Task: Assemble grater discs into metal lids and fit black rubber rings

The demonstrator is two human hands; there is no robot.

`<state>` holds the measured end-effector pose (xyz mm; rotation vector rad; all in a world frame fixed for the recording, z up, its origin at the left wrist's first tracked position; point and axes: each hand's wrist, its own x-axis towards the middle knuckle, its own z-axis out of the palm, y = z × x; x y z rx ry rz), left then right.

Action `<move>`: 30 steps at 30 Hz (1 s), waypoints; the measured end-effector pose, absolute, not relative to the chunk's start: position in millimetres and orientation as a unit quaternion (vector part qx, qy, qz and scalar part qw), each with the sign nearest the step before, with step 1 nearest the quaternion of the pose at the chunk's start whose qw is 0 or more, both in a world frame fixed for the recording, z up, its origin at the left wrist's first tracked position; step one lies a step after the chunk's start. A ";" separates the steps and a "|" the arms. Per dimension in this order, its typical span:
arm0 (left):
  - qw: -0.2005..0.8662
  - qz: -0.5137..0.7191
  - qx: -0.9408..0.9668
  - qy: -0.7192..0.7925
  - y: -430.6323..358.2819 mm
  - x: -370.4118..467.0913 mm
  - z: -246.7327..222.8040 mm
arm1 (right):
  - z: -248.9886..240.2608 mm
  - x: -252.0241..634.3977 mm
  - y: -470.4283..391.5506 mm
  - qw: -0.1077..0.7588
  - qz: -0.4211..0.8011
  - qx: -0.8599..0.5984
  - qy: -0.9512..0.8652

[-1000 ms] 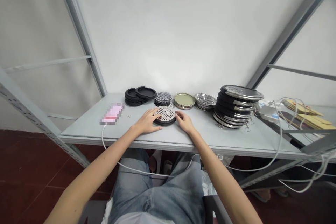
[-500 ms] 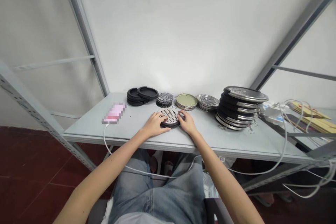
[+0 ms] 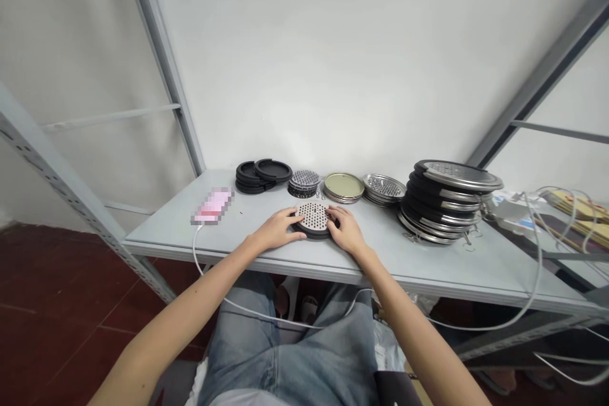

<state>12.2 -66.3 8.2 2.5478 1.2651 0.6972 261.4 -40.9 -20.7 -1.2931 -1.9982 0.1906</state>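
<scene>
A round perforated metal disc (image 3: 314, 216) lies in a black round base (image 3: 314, 234) near the table's front edge. My left hand (image 3: 280, 228) holds its left side, thumb along the near rim and fingertips on the metal. On the right side, my right hand (image 3: 347, 228) grips the rim, with fingers bent over the disc's edge. Just behind are a small stack of studded metal discs (image 3: 305, 179) and a stack of round plates with a greenish top (image 3: 343, 186). Small metal clips beside those stacks are hard to make out.
Black round bases (image 3: 273, 171) are stacked at the back left. Perforated metal plates (image 3: 384, 186) stand right of the greenish ones, beside a tall stack of black-rimmed discs (image 3: 459, 174). A pink phone (image 3: 212, 205) trails a white cable (image 3: 252, 312) across my lap.
My right hand's fingers have shifted further over the disc's edge and curled more. The left hand stays at the left side. The whole view has swung slightly left.
</scene>
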 end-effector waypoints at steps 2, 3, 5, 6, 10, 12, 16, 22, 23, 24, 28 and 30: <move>0.095 0.244 0.865 0.427 -69.5 25.4 7.6 | -20.0 275.0 -45.9 0.353 0.082 -0.512 -0.779; 0.092 0.244 0.868 0.421 -70.5 32.9 7.0 | -20.2 283.8 -48.4 0.349 0.084 -0.522 -0.774; 0.091 0.245 0.872 0.415 -71.0 49.9 5.2 | -21.3 303.2 -53.2 0.339 0.081 -0.533 -0.771; 0.088 0.245 0.874 0.410 -70.4 59.5 3.9 | -21.9 313.1 -55.4 0.334 0.075 -0.538 -0.770; 0.069 0.247 0.884 0.390 -65.3 105.3 -0.7 | -21.5 342.6 -65.0 0.324 0.012 -0.552 -0.768; 0.065 0.253 0.884 0.387 -62.8 130.2 -1.6 | -18.0 348.4 -70.3 0.321 -0.015 -0.548 -0.772; 0.119 0.267 0.878 0.379 -58.2 165.9 -3.5 | -9.5 349.0 -76.4 0.304 -0.022 -0.579 -0.756; 0.148 0.280 0.891 0.327 -45.6 141.4 -11.6 | -14.9 353.6 -73.9 0.296 -0.046 -0.624 -0.722; 0.140 0.287 0.886 0.335 -43.3 130.5 -11.6 | -17.6 353.6 -74.1 0.293 -0.058 -0.626 -0.720; 0.131 0.289 0.884 0.342 -41.0 119.0 -10.8 | -20.2 352.9 -74.5 0.289 -0.071 -0.631 -0.717; 0.100 0.293 0.876 0.369 -31.5 73.7 -4.3 | -27.3 346.8 -76.3 0.271 -0.107 -0.653 -0.699; 0.092 0.296 0.869 0.386 -26.7 54.4 -2.7 | -28.3 345.5 -75.5 0.265 -0.110 -0.655 -0.699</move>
